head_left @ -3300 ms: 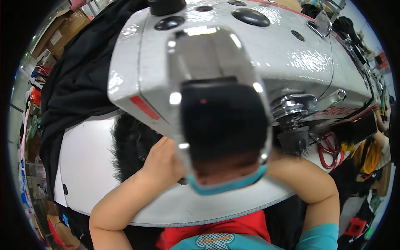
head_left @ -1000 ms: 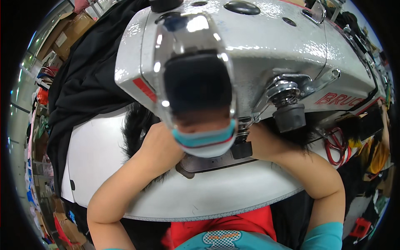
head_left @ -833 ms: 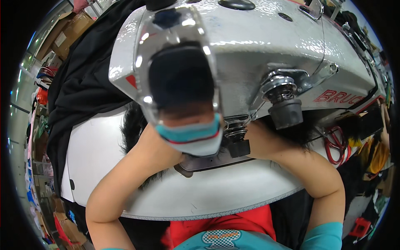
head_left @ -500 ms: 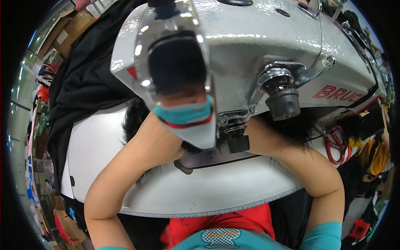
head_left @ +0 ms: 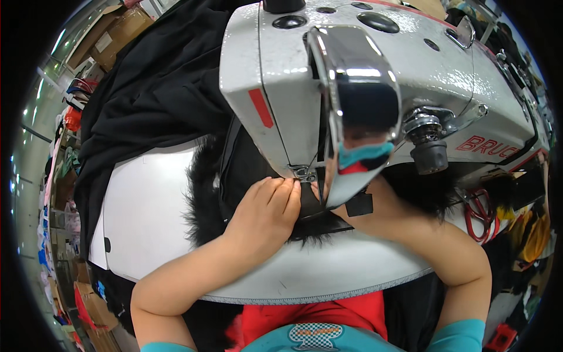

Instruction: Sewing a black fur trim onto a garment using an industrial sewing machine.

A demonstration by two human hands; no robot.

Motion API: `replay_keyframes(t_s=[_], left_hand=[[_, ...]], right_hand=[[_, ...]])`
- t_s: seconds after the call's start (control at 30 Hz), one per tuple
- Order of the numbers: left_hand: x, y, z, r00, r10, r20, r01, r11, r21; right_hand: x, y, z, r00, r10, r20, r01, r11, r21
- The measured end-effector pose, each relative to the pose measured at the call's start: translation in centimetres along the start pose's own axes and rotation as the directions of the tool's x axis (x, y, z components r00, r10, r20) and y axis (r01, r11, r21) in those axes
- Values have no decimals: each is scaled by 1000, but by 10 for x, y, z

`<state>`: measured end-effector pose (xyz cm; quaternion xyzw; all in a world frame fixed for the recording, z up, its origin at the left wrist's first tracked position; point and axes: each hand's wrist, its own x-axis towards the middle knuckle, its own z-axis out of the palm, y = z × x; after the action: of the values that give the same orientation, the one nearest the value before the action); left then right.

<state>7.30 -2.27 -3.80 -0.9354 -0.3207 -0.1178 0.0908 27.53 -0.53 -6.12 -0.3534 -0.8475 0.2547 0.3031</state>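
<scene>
My left hand [head_left: 264,208] lies flat on a black fabric piece [head_left: 243,176] with furry black trim [head_left: 202,193]. Its fingers are stretched out side by side, tips close to the presser foot [head_left: 303,173] of a white sewing machine [head_left: 281,100]. The thumb is hidden. My right hand [head_left: 369,214] is on the other side of the needle area, beside the fabric. A chrome cover [head_left: 363,76] and a dark tension knob [head_left: 359,205] hide most of its fingers, so its grip does not show.
The white table [head_left: 155,205] has a measuring tape [head_left: 293,300] along its curved front edge. Black cloth [head_left: 152,94] is heaped at the far left. Red-handled scissors [head_left: 482,217] lie at the right. Cardboard boxes [head_left: 114,38] stand at the back left.
My view has shifted, so the machine's head sits further right and the needle area shows. My left hand, partly hidden behind the chrome cover before, now shows whole on the fabric near the presser foot.
</scene>
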Motion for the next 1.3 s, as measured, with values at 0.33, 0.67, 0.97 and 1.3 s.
replay_keyframes(t_s=[0.33,0.67,0.97,1.3], left_hand=[[2,-10,7,986,-152,66,165,919,-357],[3,-12,9,1000,-2,-22,-3,982,-190],[2,-15,17,998,39,-47,-45,988,-147],[3,-13,15,992,71,-102,-79,994,-73]], right_hand=[[-10,8,-11,964,-245,106,259,760,-596],[-18,15,-8,984,-178,19,162,838,-522],[-27,12,-15,717,561,415,-550,90,830],[-13,-2,-26,917,368,154,-330,916,-227]])
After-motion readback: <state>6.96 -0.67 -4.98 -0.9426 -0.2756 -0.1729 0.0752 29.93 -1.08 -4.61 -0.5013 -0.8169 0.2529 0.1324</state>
